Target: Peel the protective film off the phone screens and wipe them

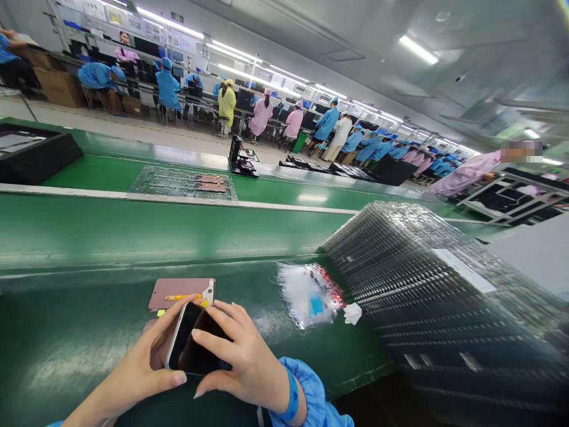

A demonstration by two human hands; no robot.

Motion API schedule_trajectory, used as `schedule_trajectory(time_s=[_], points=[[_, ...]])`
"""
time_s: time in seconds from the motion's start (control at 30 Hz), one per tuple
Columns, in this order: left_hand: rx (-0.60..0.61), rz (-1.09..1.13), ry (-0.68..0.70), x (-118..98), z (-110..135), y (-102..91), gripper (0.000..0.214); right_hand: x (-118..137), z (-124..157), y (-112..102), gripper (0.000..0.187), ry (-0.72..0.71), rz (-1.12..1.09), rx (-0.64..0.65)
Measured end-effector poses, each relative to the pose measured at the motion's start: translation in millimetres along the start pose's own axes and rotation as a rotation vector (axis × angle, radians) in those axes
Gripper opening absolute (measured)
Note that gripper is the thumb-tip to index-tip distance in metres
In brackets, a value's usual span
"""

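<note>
Precariously, left grip and right grip both pinching black-glass, silver-edged smartphone above glossy green table; rose-pink phone back panel just beyond, clear plastic bag nearby. Fingertip hold only: slip could drop phone, scratching screen.

Under the fingers, glossy black glass of a smartphone, edged in smooth silvery metal; just beyond them, a matt pink phone case; to their right, crinkled clear plastic bags; behind the wrist, a blue cloth cuff; beneath, a smooth, shiny green belt.
</note>
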State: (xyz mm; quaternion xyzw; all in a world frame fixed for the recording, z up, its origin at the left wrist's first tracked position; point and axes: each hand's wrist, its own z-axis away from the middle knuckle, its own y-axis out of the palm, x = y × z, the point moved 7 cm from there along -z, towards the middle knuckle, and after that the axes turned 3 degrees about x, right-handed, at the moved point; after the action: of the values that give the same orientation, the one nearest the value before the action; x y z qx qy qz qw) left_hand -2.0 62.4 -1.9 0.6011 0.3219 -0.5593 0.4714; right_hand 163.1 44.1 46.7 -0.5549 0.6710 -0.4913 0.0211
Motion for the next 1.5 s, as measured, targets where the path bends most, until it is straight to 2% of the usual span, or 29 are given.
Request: schedule_trajectory(time_s=[0.13, 0.23, 0.27, 0.33, 0.4, 0.5, 0.53, 0.6, 0.73, 0.87, 0.97, 1.07, 1.23, 1.33, 1.4, 1.5], points=[[0.035, 0.085, -0.021, 2, -2, -2.8, 0.081, -4, 2, 2, 0.081, 0.041, 0.017, -0.023], [0.048, 0.286, -0.164, 3, -6, -4.8, 0.050, -14, 4, -1, 0.095, 0.088, -0.205, -0.065], [0.050, 0.349, -0.216, 1, -8, -5.5, 0.044, -20, 5, -3, 0.094, 0.136, -0.310, -0.079], [0.031, 0.409, -0.267, -7, -14, -9.7, 0.043, -36, 9, -1, 0.076, 0.288, -0.501, -0.078], [-0.036, 0.410, -0.239, -18, -19, -18.1, 0.044, -48, 13, 10, 0.054, 0.445, -0.683, 0.007], [-0.135, 0.380, -0.212, -31, -25, -25.7, 0.042, -48, 16, 32, 0.049, 0.550, -1.024, 0.193], [-0.143, 0.366, -0.222, -33, -25, -24.6, 0.042, -47, 16, 38, 0.050, 0.569, -1.118, 0.216], [-0.118, 0.344, -0.231, -36, -26, -17.6, 0.049, -48, 14, 43, 0.052, 0.610, -1.213, 0.180], [0.007, 0.208, -0.203, -34, -23, 1.3, 0.065, -58, 11, 40, 0.049, 0.625, -1.195, -0.001], [0.123, -0.205, -0.252, -13, -15, 11.0, 0.048, -65, 9, 32, 0.043, 0.602, -1.174, -0.151], [0.081, -0.390, -0.238, -4, -13, 8.3, 0.049, -66, 8, 30, 0.041, 0.585, -1.156, -0.188], [0.006, -0.457, -0.216, 0, -14, 3.2, 0.055, -66, 9, 32, 0.040, 0.592, -1.154, -0.198], [-0.024, -0.388, -0.235, 10, -12, 1.7, 0.058, -66, 9, 33, 0.046, 0.598, -1.155, -0.158], [0.019, -0.221, -0.305, 12, -18, 1.2, 0.050, -70, 7, 28, 0.043, 0.602, -1.094, -0.167], [0.061, -0.074, -0.308, 5, -32, -3.4, 0.044, -74, 6, 30, 0.045, 0.604, -1.096, -0.144], [0.056, 0.043, -0.306, -12, -70, -25.4, 0.059, -81, 11, 47, 0.054, 0.652, -1.128, -0.020]])
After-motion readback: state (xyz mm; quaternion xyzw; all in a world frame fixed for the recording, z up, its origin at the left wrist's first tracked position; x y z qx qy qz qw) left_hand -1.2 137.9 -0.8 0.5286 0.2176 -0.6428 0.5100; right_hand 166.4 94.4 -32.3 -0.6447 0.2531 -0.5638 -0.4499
